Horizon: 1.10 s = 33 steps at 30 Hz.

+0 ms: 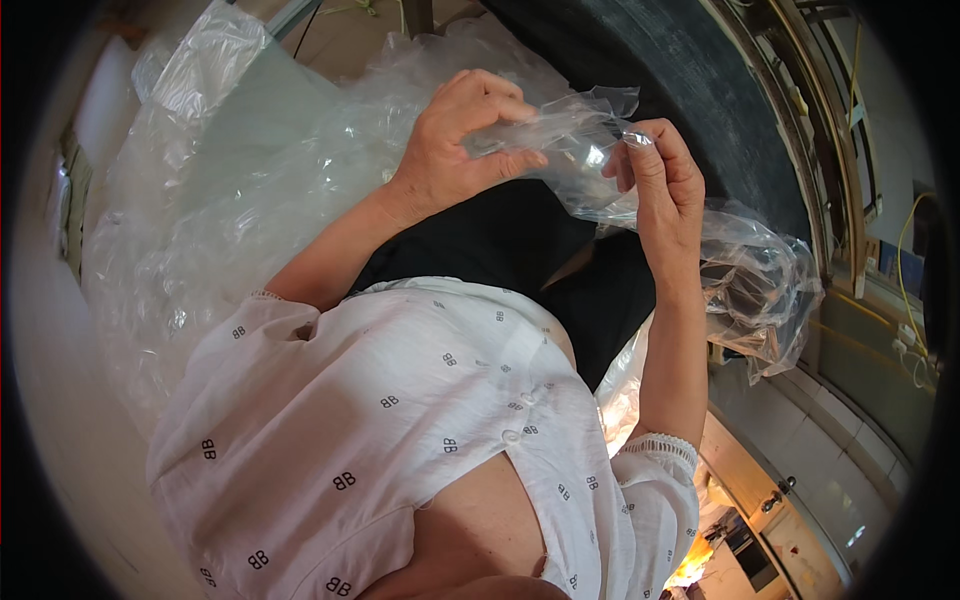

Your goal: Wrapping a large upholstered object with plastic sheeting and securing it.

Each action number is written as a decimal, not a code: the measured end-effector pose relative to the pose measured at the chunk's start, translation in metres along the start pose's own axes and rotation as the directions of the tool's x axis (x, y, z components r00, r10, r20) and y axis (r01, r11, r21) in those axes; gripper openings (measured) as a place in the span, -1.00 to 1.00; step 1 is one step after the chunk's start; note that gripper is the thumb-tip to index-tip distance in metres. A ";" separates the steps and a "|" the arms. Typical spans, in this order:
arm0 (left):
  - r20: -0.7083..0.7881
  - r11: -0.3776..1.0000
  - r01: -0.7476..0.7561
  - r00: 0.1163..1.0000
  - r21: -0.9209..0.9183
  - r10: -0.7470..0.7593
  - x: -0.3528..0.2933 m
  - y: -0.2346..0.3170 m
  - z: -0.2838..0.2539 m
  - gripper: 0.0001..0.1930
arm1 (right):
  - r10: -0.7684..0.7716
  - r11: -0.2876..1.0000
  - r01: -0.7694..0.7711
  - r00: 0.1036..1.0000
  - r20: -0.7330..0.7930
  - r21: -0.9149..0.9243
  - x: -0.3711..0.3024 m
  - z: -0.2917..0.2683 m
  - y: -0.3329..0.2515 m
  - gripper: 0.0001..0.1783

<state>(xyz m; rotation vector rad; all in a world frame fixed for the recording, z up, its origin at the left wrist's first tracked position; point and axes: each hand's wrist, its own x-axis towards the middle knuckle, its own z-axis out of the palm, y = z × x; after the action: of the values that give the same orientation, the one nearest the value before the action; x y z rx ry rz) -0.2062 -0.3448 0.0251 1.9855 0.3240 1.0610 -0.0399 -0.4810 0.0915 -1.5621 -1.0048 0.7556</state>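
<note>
A crumpled length of clear plastic film [575, 150] stretches between my two hands above my lap. My left hand [455, 140] holds its left end, the thumb and curled fingers on either side of the film with a gap between them. My right hand [665, 180] pinches the film between thumb and fingers at the right; some of its fingertips are hidden behind the thumb and the plastic. More clear film [765, 280] hangs in loose folds beyond my right forearm. I cannot tell whether this is one piece with what I hold.
A large heap of clear plastic film [260, 215] lies on the left, reaching up to my left forearm. My dark trousers [480, 235] are beneath my hands. A dark panel [700, 90] slants across the upper right, beside a metal frame [835, 130]. A yellow cable [905, 250] hangs at the far right.
</note>
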 end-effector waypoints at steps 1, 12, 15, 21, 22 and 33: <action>0.018 1.000 0.003 1.000 0.001 -0.003 0.002 0.004 0.002 -0.70 | 0.003 1.000 -0.003 1.000 -0.006 -0.006 -0.001 -0.002 -0.001 -0.76; 0.046 0.990 -0.055 0.997 -0.127 0.061 0.029 0.017 0.015 -0.91 | -0.021 0.999 0.023 0.997 -0.074 0.024 -0.012 -0.010 -0.006 -0.78; 0.064 0.991 -0.012 0.998 -0.131 0.021 0.031 0.021 0.017 -0.90 | -0.023 0.999 0.025 0.997 -0.078 0.027 -0.015 -0.012 -0.006 -0.78; 0.161 0.989 -0.144 0.976 -0.031 0.147 0.041 0.026 0.020 -0.89 | -0.001 1.000 0.003 0.997 -0.083 0.017 -0.018 -0.013 -0.011 -0.79; 0.186 0.986 -0.126 0.972 -0.106 0.144 0.042 0.022 0.020 -0.90 | -0.002 1.000 0.003 0.996 -0.084 0.016 -0.017 -0.014 -0.011 -0.79; 0.586 0.890 0.277 0.810 -0.362 -0.014 0.111 0.017 0.012 -0.80 | -0.111 0.986 0.094 0.986 -0.122 -0.136 0.006 -0.039 -0.012 -0.85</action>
<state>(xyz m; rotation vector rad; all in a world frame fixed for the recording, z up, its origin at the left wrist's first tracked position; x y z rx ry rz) -0.1324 -0.2999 0.0975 1.7285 -0.0839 0.3460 -0.0058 -0.4919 0.1124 -1.6350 -1.0465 0.5192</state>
